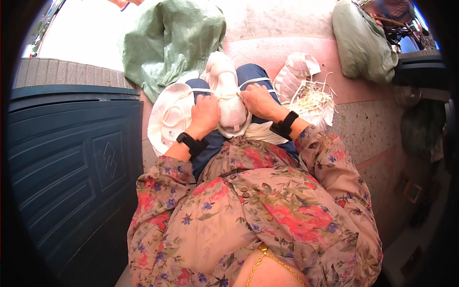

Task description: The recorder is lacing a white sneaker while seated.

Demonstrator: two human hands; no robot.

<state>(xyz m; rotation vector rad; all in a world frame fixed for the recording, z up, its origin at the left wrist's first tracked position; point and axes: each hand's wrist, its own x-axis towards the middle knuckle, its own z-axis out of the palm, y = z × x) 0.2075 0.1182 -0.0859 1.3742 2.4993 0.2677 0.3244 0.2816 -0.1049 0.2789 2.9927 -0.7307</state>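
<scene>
Between my knees lies a white shoe upper [233, 112] with a mesh panel, its rounded part pointing away from me. A pale lace [253, 81] shows on both sides of it, by my fingers and across my blue trousers. My left hand [205, 114] is closed at the upper's left edge. My right hand [260, 101] is closed at its right edge, with the lace at its fingers. Fingertips of both hands are partly hidden. By my left knee rest more white shoe uppers [167, 117], one with a lace in it.
Right of my knees, a bundle of loose cream laces [313, 98] lies over white pieces [296, 71]. A large green sack [172, 43] stands ahead at left; another green sack [363, 45] stands far right. A dark blue panelled door [71, 162] borders my left side.
</scene>
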